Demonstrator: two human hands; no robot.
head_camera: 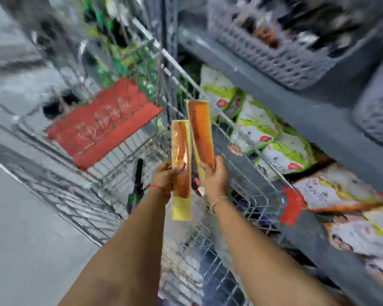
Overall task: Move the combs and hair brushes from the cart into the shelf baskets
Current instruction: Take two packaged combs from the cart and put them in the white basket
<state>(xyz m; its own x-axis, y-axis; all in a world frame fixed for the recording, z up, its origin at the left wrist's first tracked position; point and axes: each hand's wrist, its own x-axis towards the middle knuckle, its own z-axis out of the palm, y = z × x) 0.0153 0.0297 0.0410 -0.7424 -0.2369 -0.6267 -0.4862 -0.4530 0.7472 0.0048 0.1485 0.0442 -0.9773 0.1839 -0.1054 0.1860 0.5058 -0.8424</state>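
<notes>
The view is blurred by motion. My left hand (166, 176) grips an orange comb in yellow packaging (180, 151), held upright above the wire cart (111, 173). My right hand (215, 177) grips a second orange packaged comb (200, 131), slightly higher and to the right, along with a dark item behind it that I cannot make out. A black hair brush (138, 173) stands inside the cart just left of my left wrist. Grey shelf baskets (285, 62) sit on the shelf at the upper right, holding dark and orange items.
A red flap (102, 122) lies in the cart's far end. White and green packets (263, 129) fill the lower shelf to the right of the cart. The grey shelf edge (296, 107) runs diagonally above them. Bare grey floor lies at the left.
</notes>
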